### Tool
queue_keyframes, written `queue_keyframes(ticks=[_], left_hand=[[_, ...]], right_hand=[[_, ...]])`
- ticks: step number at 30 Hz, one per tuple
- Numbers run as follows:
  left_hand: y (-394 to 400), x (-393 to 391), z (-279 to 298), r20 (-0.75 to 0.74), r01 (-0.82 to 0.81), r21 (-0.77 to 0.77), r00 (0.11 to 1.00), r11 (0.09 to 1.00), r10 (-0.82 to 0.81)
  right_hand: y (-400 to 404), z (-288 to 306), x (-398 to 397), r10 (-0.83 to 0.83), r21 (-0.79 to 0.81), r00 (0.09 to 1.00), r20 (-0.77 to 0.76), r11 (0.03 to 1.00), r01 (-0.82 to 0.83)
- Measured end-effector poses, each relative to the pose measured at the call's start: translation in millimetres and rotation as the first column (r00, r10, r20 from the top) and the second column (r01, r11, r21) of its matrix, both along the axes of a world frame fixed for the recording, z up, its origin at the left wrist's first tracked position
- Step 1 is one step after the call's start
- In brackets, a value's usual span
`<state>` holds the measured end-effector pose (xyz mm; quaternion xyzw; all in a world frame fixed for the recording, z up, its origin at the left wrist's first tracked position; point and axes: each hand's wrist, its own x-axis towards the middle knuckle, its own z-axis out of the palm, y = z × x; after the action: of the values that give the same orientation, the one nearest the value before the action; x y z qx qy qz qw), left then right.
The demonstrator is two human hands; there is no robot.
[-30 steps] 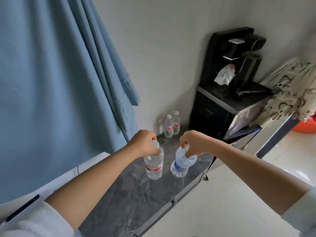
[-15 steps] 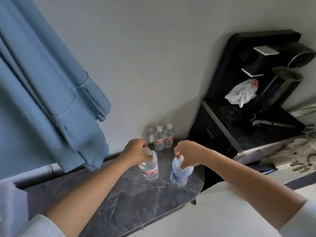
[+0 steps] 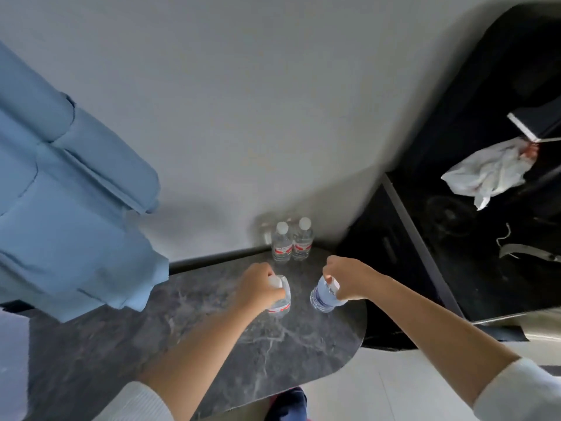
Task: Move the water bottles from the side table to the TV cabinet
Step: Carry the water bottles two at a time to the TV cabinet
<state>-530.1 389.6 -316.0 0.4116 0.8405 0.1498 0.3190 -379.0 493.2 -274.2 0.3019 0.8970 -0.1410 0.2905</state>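
Since the earlier frame both hands have carried their bottles further in over the dark grey marble-patterned cabinet top point(image 3: 230, 344), closer to the wall, and the view has tipped down so the blue curtain point(image 3: 66, 226) now sits further to the left. The left hand point(image 3: 256, 288) is curled round the neck and shoulder of a clear plastic water bottle with a red-and-white label point(image 3: 280, 303), its white cap showing beside the knuckles. The right hand point(image 3: 349, 279) grips the top of a clear plastic water bottle with a blue label point(image 3: 323, 299), which tilts with its base toward the left. The two held bottles are near each other but apart; whether their bases touch the cabinet top or hang just above it cannot be told. Behind them, against the pale wall, two more clear water bottles with white caps and red labels point(image 3: 291, 243) stand upright side by side, touching or nearly so, at the back edge of the cabinet top. To the right is a black appliance on a black stand point(image 3: 455, 223), with a crumpled white cloth point(image 3: 488, 174) lying on it. White sleeves point(image 3: 522, 393) cover both forearms near the lower edge
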Motion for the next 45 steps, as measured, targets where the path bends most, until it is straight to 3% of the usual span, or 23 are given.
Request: queue_keyframes(ticks=[6,17,45], left_hand=[[29,-13,-40,0.094,-0.060,-0.020,0.994,0.998,0.062],[75,-22,-92,0.079,-0.141,-0.086,0.986,0.986,0.148],[131,-22,-112,0.111,-0.129,-0.140,0.983,0.982,0.145]], right_hand=[[31,-36,-27,0.045,-0.030,0.998,0.046,0.999,-0.043],[70,-94,-70,0.077,-0.024,0.996,0.042,0.997,-0.076],[116,-122,-86,0.136,-0.130,0.990,0.027,0.983,-0.132]])
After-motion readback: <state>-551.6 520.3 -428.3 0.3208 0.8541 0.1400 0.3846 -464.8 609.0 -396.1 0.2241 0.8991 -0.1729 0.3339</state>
